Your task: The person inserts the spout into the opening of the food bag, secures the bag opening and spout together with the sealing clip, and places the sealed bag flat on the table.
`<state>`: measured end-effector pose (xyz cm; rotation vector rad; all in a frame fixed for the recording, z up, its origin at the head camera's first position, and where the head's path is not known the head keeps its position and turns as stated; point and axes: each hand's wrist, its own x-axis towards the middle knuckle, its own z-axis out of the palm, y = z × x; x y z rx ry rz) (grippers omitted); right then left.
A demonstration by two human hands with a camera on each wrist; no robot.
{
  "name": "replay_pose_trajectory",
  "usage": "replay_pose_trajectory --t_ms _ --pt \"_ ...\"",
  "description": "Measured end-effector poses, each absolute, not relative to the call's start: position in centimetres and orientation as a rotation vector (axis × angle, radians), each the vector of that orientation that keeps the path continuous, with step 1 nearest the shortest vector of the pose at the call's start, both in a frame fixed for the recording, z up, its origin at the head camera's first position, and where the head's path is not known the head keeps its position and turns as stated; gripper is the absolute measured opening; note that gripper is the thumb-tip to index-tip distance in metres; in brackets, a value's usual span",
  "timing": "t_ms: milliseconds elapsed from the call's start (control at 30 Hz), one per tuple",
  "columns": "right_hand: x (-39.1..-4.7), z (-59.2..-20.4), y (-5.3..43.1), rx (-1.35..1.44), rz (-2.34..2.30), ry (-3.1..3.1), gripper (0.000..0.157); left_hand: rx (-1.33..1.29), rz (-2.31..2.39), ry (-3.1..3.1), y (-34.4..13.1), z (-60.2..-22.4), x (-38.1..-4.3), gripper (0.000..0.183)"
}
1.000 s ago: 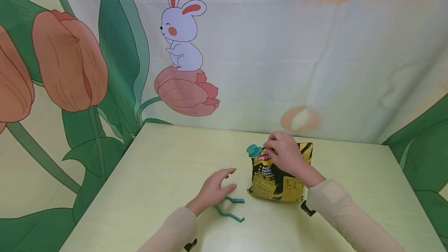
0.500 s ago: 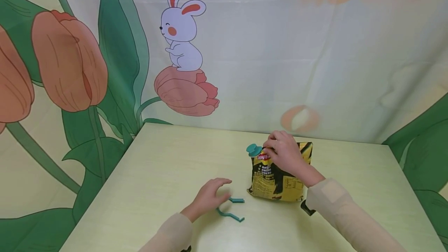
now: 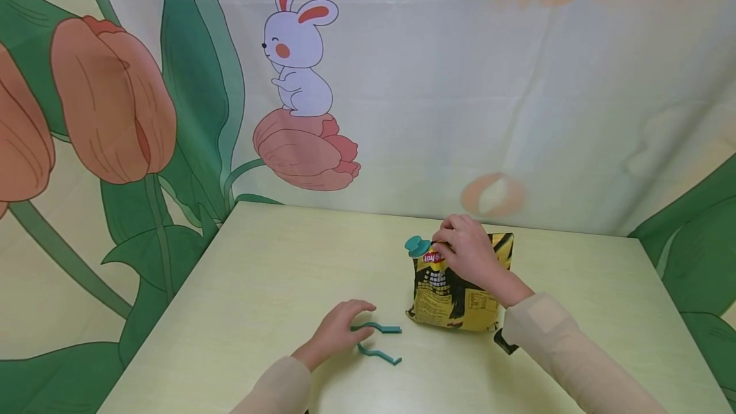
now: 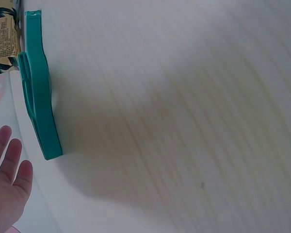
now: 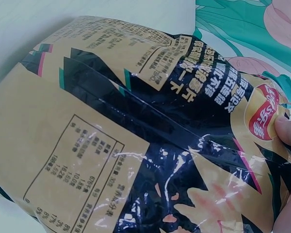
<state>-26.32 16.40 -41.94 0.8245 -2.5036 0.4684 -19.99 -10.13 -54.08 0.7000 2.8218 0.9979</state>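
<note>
My right hand point(image 3: 468, 251) pinches the top edge of a black-and-yellow bag of chips point(image 3: 454, 305), which stands upright on the table. The right wrist view shows my thumb point(image 5: 288, 131) against the bag's red logo. A teal spout-like cap point(image 3: 416, 246) sits at the bag's top left corner. To the left, my left hand point(image 3: 338, 331) hovers with parted fingers, holding nothing. Beside its fingertips lie two slim, wavy teal strips, a far strip point(image 3: 382, 328) and a near strip point(image 3: 379, 354); the hand hides their left ends, so I cannot tell whether they join.
The pale table point(image 3: 259, 260) reaches back to a printed cloth point(image 3: 402, 82) with tulips and a rabbit. Both forearms come in from the front edge, the right sleeve point(image 3: 558, 331) passing just right of the bag.
My left hand has drawn back toward the near left, away from the bag, uncovering more of the teal strips. The right hand and the bag have stayed in place.
</note>
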Motion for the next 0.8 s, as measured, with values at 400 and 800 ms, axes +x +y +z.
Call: replay_pose_trajectory --t_ms 400,800 --pt "-26.4 -42.0 16.4 0.823 0.470 -2.515 0.005 0.687 0.937 2.807 -10.9 -54.7 -19.5 0.029" --pt "-26.4 -42.1 16.5 0.828 0.470 -2.504 0.006 0.668 0.929 2.809 -11.5 -55.1 -19.4 0.026"
